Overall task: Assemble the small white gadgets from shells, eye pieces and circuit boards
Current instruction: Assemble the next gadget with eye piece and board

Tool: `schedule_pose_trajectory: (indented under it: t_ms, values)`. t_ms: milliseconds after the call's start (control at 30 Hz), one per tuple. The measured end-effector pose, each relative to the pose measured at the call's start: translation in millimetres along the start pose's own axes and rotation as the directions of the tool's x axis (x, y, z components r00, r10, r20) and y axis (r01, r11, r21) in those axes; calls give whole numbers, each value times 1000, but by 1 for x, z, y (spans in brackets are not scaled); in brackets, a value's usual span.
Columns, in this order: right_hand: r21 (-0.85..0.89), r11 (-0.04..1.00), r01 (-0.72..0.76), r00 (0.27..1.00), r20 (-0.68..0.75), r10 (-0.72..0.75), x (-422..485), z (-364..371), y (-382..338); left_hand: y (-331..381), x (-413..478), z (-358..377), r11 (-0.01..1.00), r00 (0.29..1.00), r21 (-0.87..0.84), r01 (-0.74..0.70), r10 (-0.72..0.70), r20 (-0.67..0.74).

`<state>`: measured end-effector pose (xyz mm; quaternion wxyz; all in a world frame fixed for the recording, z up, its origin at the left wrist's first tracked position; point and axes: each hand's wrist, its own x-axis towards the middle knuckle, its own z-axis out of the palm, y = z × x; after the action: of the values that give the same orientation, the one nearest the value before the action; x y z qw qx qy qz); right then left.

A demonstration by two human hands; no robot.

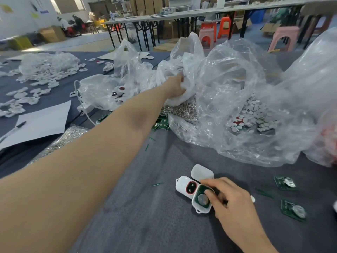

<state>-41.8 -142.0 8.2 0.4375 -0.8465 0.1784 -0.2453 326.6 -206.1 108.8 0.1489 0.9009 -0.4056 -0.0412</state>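
My left hand (pixel 176 86) is stretched far forward into a clear plastic bag (pixel 215 73), its fingers hidden in the folds. My right hand (pixel 229 199) lies near the front of the grey table (pixel 145 207). Its fingers hold a white shell (pixel 201 207) with a green circuit board and a coin cell in it, the thumb pressing on the board. Just left of that shell lies an assembled white gadget (pixel 185 186) with a red-ringed eye piece. An empty white shell half (pixel 201 171) lies behind them.
Two loose circuit boards (pixel 285 182) (pixel 293 210) lie to the right. The bags hold white round pieces (pixel 255 114), metal rings (pixel 184 110) and more boards (pixel 161 123). White parts (pixel 36 84), paper sheets (pixel 42 123) and a marker (pixel 12 130) lie at the left.
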Motion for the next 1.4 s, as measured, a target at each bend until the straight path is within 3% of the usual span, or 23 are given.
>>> schedule_pose_trajectory:
  t_ms: [100,167,267,367,567,633,733,867,1100,1400]
  values:
    - [-15,1000,-14,1000,3,14,0,0,1,-7,-4,-9,962,995,-271,1,-28,-94]
    - [-24,1000,-20,1000,10,20,1,1,0,-14,-9,-18,935,991,-353,23,-69,-117]
    - [-17,999,-41,999,18,41,1,1,0,-23,-17,-30,903,969,-426,55,-150,-195]
    - [20,996,-82,996,31,81,2,0,-1,-34,-28,-41,920,934,-387,55,-184,-305]
    - [8,993,-114,992,47,114,1,-1,-4,-49,-52,-65,830,915,-551,-93,-147,-375]
    - [-6,993,-118,992,45,118,0,-1,-5,-49,-56,-68,745,919,-662,-82,-201,-339]
    - [-10,992,-126,991,33,127,-1,-1,-5,-46,-61,-71,593,942,-800,93,-313,-122]
    - [-18,992,-126,991,31,127,-2,-2,-6,-49,-71,-66,470,967,-866,171,-248,57]
    - [-31,992,-124,991,41,125,-2,-2,-7,-44,-75,-53,492,975,-866,95,-222,-20]
    - [39,991,-132,990,62,129,-1,-3,-6,-51,-78,-52,697,983,-717,-14,-122,-138]
